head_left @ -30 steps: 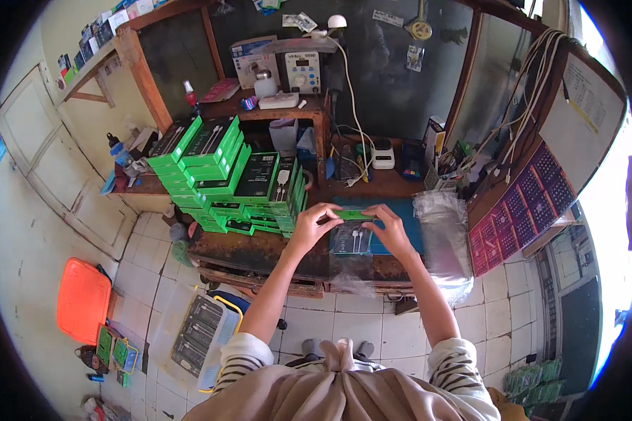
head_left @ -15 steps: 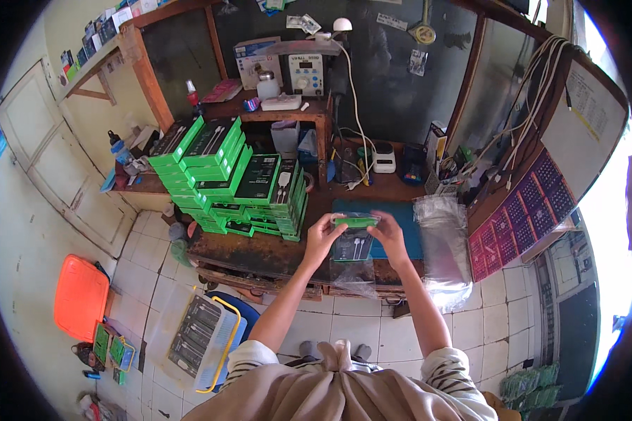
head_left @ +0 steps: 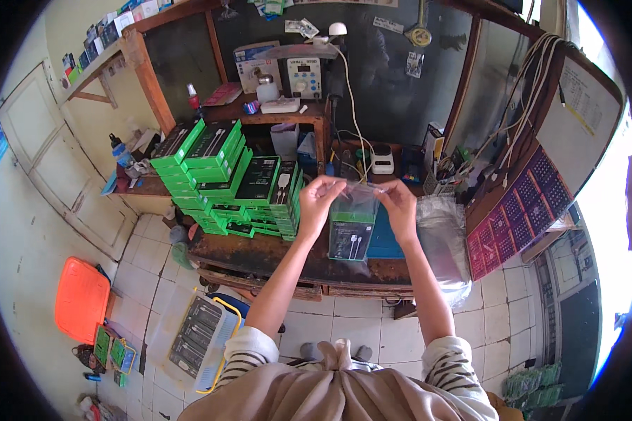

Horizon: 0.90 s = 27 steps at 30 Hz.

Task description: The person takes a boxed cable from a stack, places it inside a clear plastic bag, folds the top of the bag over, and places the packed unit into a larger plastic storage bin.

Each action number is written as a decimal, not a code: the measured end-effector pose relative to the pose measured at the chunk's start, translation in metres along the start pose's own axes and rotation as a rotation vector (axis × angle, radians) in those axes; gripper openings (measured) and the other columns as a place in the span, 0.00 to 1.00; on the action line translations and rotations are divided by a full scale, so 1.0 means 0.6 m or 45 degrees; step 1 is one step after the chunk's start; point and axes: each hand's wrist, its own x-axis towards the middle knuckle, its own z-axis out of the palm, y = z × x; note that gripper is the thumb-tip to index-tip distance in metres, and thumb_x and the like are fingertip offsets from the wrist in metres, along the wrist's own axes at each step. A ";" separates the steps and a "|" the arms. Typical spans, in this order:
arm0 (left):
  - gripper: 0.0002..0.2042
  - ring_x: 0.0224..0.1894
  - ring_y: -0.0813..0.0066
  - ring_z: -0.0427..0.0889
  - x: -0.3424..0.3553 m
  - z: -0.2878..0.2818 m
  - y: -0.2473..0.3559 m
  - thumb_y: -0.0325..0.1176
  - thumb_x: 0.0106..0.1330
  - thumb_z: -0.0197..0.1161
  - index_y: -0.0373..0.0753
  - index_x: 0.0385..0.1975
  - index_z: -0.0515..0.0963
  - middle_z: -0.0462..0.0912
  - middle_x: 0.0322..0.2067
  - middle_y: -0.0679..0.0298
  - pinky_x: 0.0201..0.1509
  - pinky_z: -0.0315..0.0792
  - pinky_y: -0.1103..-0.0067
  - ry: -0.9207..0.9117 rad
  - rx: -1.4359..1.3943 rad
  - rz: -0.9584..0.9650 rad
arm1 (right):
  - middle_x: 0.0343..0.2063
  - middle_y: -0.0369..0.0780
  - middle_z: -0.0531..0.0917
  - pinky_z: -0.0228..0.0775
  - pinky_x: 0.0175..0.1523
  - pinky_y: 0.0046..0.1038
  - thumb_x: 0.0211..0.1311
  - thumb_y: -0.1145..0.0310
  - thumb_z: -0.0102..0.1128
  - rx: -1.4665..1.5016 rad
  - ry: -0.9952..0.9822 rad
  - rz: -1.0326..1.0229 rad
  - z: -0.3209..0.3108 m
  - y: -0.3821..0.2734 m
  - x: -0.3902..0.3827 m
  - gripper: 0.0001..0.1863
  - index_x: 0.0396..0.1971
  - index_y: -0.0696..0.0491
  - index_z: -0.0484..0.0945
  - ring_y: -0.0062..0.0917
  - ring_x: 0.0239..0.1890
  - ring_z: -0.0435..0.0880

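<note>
A black and green box (head_left: pixel 351 238), printed with a pale cable, sits inside a clear plastic bag (head_left: pixel 358 200) over the front of the workbench. My left hand (head_left: pixel 319 203) pinches the bag's upper left corner between thumb and fingers. At the upper right corner, my right hand (head_left: pixel 400 205) pinches the same film. Between the two hands the bag's mouth is stretched above the box. A blue mat (head_left: pixel 388 238) lies under and to the right of the box, partly hidden by it and my right hand.
Stacks of green and black boxes (head_left: pixel 256 179) stand left of my hands on the wooden workbench (head_left: pixel 221 249). A pile of clear bags (head_left: pixel 439 238) hangs over the bench's front edge at right. A plastic bin (head_left: pixel 221 344) of boxes and an orange lid (head_left: pixel 81 298) are on the floor.
Both hands have moved up from the box's top to the bag's mouth. The bag now stands stretched above the box, and more of the box's front shows.
</note>
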 end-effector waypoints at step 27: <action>0.07 0.32 0.82 0.77 -0.046 -0.001 -0.106 0.29 0.59 0.59 0.33 0.34 0.74 0.78 0.30 0.66 0.38 0.69 0.84 0.195 -0.007 -0.112 | 0.31 0.37 0.79 0.66 0.40 0.20 0.54 0.69 0.60 -0.101 -0.125 0.194 0.007 0.128 -0.036 0.13 0.37 0.58 0.74 0.17 0.35 0.75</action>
